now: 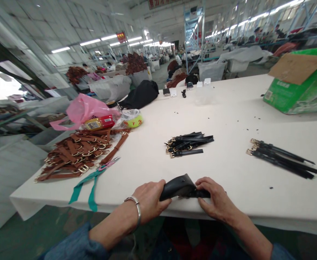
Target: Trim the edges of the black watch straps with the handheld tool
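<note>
My left hand (pixel 151 198), with a silver bangle at the wrist, is closed round a wide, curved black leather strap (pixel 178 186) at the table's front edge. Fingers and thumb of my right hand (pixel 215 198) pinch the narrower dark end of this piece, where the two parts meet; the exact joint is hidden. Beyond my hands lies a pile of short black buckle straps (pixel 189 141) with gold-coloured buckles. More black buckle straps (pixel 283 157) lie to the right, side by side.
Brown straps with metal rings (pixel 77 151) are heaped at the left, near scissors (pixel 109 163) tied with green ribbon (pixel 91 184). Behind them sit a pink plastic bag (pixel 89 108) and a black cloth bag (pixel 142 94). A green carton (pixel 296 90) stands at the right on the white table (pixel 136 159).
</note>
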Demonstrator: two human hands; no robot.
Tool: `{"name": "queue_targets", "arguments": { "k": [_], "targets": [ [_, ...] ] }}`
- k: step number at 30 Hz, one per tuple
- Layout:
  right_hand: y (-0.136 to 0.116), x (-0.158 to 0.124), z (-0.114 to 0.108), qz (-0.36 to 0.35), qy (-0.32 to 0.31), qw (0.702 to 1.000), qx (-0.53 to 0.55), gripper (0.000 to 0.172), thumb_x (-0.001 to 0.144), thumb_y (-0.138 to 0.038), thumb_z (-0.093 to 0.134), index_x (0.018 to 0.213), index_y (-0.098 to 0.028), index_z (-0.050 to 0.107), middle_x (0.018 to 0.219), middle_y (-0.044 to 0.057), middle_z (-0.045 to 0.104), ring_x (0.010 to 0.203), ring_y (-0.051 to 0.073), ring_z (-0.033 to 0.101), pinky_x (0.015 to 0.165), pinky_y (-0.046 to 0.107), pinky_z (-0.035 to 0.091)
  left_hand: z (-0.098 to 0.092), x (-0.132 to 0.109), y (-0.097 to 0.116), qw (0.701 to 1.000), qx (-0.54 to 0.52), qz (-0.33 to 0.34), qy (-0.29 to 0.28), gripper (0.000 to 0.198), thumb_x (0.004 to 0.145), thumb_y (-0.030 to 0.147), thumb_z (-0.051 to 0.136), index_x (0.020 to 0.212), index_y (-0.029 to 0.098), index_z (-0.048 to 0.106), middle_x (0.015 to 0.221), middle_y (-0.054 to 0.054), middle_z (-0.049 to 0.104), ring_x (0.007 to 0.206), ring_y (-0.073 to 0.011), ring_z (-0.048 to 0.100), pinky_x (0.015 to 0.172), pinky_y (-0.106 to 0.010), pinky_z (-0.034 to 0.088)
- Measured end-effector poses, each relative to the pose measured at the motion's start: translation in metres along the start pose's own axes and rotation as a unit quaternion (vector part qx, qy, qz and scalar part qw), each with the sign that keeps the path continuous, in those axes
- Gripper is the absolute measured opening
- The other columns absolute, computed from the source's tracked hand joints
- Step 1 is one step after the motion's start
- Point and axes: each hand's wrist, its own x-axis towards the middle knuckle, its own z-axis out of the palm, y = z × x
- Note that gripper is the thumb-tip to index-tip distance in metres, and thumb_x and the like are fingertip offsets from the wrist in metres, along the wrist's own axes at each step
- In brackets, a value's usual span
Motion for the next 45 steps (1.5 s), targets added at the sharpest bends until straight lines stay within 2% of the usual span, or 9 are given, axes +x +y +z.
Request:
{"name": "queue_targets", "arguments": {
  "k": [4, 7, 12, 21, 25, 29, 33, 38, 45],
  "targets": [
    [0.001, 0.0, 0.0, 0.011, -0.01, 1.0, 0.0, 0.023, 0.061, -0.01, 0.054, 0.082, -0.019, 0.054, 0.096, 0.005, 0.053, 0.091, 0.017, 0.05, 0.082, 0.032, 0.042, -0.007, -0.014, -0.02, 0.999, -0.003, -0.036, -0.012, 0.028, 0.074, 0.047, 0.042, 0.086, 0.023, 0.05, 0.077, -0.004, 0.061, 0.072, -0.021, 0.058, 0.059, -0.028, 0.04],
    [0.003, 0.001, 0.0, 0.018, -0.014, 1.0, 0.0, 0.021, 0.062, -0.011, 0.054, 0.081, -0.019, 0.054, 0.096, 0.005, 0.053, 0.091, 0.017, 0.05, 0.082, 0.033, 0.043, -0.007, -0.026, -0.026, 0.999, -0.003, -0.044, -0.022, 0.029, 0.074, 0.047, 0.041, 0.089, 0.024, 0.05, 0.078, -0.004, 0.062, 0.073, -0.0207, 0.058, 0.06, -0.028, 0.04],
    [0.002, 0.002, -0.001, 0.012, -0.012, 1.0, 0.002, 0.02, 0.064, -0.011, 0.053, 0.082, -0.019, 0.054, 0.096, 0.006, 0.054, 0.09, 0.018, 0.051, 0.081, 0.033, 0.043, 0.001, -0.027, -0.017, 0.999, 0.02, -0.01, -0.038, 0.029, 0.075, 0.045, 0.04, 0.094, 0.024, 0.05, 0.082, -0.005, 0.063, 0.078, -0.0243, 0.059, 0.065, -0.033, 0.043],
    [-0.004, 0.003, 0.002, 0.015, -0.012, 0.999, -0.036, 0.015, 0.069, -0.019, 0.054, 0.084, -0.02, 0.055, 0.094, 0.005, 0.054, 0.09, 0.019, 0.05, 0.082, 0.034, 0.042, 0.012, -0.006, -0.008, 0.999, -0.027, -0.021, 0.032, 0.029, 0.074, 0.047, 0.042, 0.088, 0.023, 0.05, 0.081, -0.005, 0.063, 0.076, -0.0226, 0.059, 0.062, -0.03, 0.043],
    [-0.004, 0.001, 0.006, 0.019, -0.006, 0.998, -0.052, 0.011, 0.073, -0.018, 0.052, 0.083, -0.021, 0.055, 0.093, 0.004, 0.054, 0.089, 0.018, 0.05, 0.081, 0.035, 0.042, 0.017, -0.02, -0.014, 0.999, -0.03, -0.026, 0.021, 0.029, 0.073, 0.046, 0.043, 0.088, 0.022, 0.051, 0.081, -0.005, 0.063, 0.075, -0.0214, 0.059, 0.06, -0.028, 0.042],
    [-0.001, 0.001, 0.009, 0.007, -0.009, 0.999, -0.05, 0.015, 0.07, -0.014, 0.052, 0.084, -0.02, 0.054, 0.094, 0.005, 0.053, 0.09, 0.018, 0.049, 0.08, 0.035, 0.042, 0.02, -0.038, -0.016, 1.0, 0.0, -0.025, 0.013, 0.028, 0.075, 0.043, 0.042, 0.092, 0.023, 0.049, 0.083, -0.006, 0.064, 0.077, -0.0241, 0.059, 0.064, -0.033, 0.044],
    [0.001, 0.002, 0.008, -0.006, -0.01, 0.999, -0.033, 0.017, 0.069, -0.012, 0.05, 0.084, -0.02, 0.053, 0.092, 0.005, 0.052, 0.089, 0.018, 0.049, 0.08, 0.034, 0.042, 0.022, -0.03, -0.005, 0.999, 0.011, -0.031, 0.035, 0.027, 0.076, 0.042, 0.041, 0.093, 0.022, 0.047, 0.084, -0.007, 0.064, 0.08, -0.0258, 0.059, 0.066, -0.036, 0.045],
    [-0.001, 0.002, 0.006, -0.009, -0.005, 0.999, -0.035, 0.018, 0.069, -0.012, 0.049, 0.085, -0.019, 0.053, 0.092, 0.005, 0.053, 0.088, 0.018, 0.05, 0.079, 0.034, 0.042, 0.018, -0.014, 0.001, 0.998, -0.017, -0.048, 0.04, 0.029, 0.075, 0.045, 0.041, 0.091, 0.021, 0.048, 0.087, -0.007, 0.063, 0.082, -0.024, 0.059, 0.066, -0.032, 0.044],
    [-0.004, 0.002, 0.006, 0.001, -0.013, 0.999, -0.039, 0.017, 0.068, -0.012, 0.05, 0.083, -0.02, 0.053, 0.093, 0.005, 0.052, 0.088, 0.018, 0.049, 0.079, 0.034, 0.042, 0.018, -0.04, -0.01, 1.0, 0.002, -0.023, 0.007, 0.028, 0.075, 0.042, 0.041, 0.093, 0.022, 0.049, 0.085, -0.007, 0.063, 0.081, -0.0259, 0.059, 0.067, -0.035, 0.044]
  ]
}}
